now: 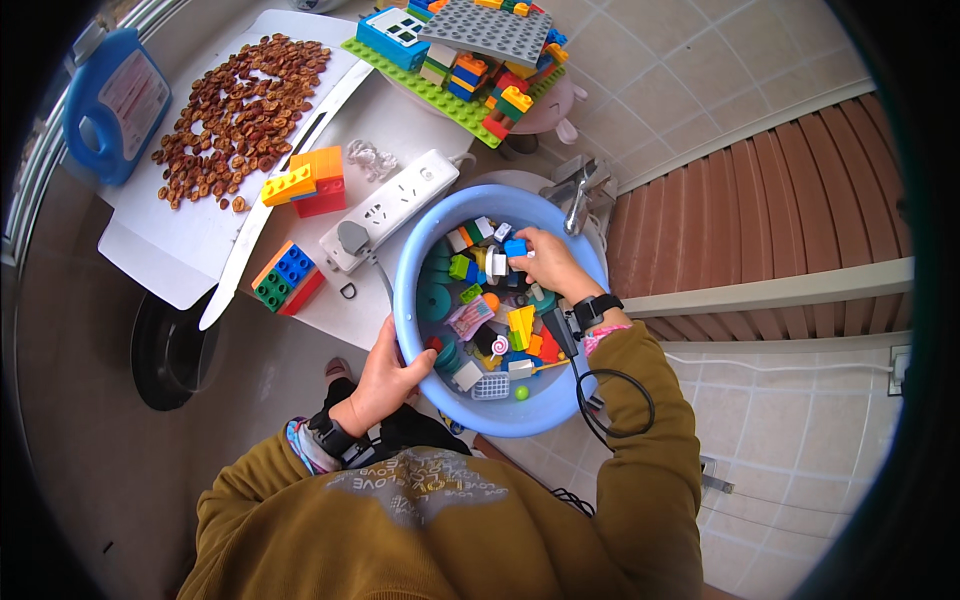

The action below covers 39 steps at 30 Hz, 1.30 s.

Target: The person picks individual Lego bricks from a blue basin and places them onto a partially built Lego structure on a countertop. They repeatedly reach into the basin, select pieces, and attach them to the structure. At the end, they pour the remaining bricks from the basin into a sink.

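Overall, the upper left is occupied by a white flat-topped bench [345, 310]. On it lies a broad white sheet [180, 262], spread with reddish-brown dried round slices [240, 120]. Beside the bench's right edge: a light-blue round plastic basin [500, 425], containing a loose mix of coloured bricks and small toys. At the bench's far end, a multicoloured brick structure on a lime-green studded plate [432, 92]; at far left, a blue plastic jug with handle [118, 105], upright. A long white plastic power strip [400, 205] lies between sheet and basin, one grey plug seated.

Left hand [382, 372]: grip closed on the basin's left rim, thumb over the edge. Right hand [550, 265]: inside the basin, toward its far right side.

Two brick stacks on the bench near the strip: one yellow, orange and red [310, 180], one blue, green and red [288, 278].

Small blue plastic brick [515, 247]: pinched in the right grip; contact with the pieces below cannot be determined. Smallest item noted: a lime-green ball [521, 393], near the basin's near wall.
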Tool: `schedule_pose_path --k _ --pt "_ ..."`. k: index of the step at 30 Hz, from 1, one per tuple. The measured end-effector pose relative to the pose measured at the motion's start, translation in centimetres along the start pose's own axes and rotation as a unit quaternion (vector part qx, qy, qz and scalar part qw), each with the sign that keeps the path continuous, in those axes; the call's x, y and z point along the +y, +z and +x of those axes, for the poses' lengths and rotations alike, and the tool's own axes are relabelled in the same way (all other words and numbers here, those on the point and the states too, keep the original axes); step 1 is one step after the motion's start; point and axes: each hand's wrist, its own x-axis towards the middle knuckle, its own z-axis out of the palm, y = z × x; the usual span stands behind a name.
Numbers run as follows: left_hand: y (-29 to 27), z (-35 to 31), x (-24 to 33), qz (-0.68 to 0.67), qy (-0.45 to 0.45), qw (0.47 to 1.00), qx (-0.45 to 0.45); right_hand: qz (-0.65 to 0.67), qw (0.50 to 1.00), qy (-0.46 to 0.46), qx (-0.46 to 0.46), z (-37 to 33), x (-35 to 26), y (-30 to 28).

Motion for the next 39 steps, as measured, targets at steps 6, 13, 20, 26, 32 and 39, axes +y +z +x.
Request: schedule_pose_path --k 6,13,20,26,32,39 --pt "-0.1 0.1 -0.1 0.008 0.002 1.0 0.0 0.213 0.975 0.062 -0.005 -1.5 -1.9 -2.3" --pt "0.1 0.0 0.2 -0.017 0.006 1.0 0.001 0.365 0.921 0.115 -0.067 0.7 -4.5 1.1" --pt "-0.1 0.2 -0.4 -0.029 0.015 0.999 -0.011 0.424 0.891 0.132 -0.096 2.3 -5.2 3.2" --pt "0.0 0.3 -0.4 -0.067 0.017 0.997 -0.016 0.425 0.894 0.108 -0.095 2.0 -5.4 3.8" --pt "0.0 0.2 -0.2 -0.069 0.015 0.997 -0.016 0.381 0.899 0.091 -0.196 0.9 -6.5 4.1" --pt "-0.1 0.3 -0.1 -0.031 0.038 0.998 -0.026 0.28 0.946 0.02 -0.164 0.0 -8.6 5.9"
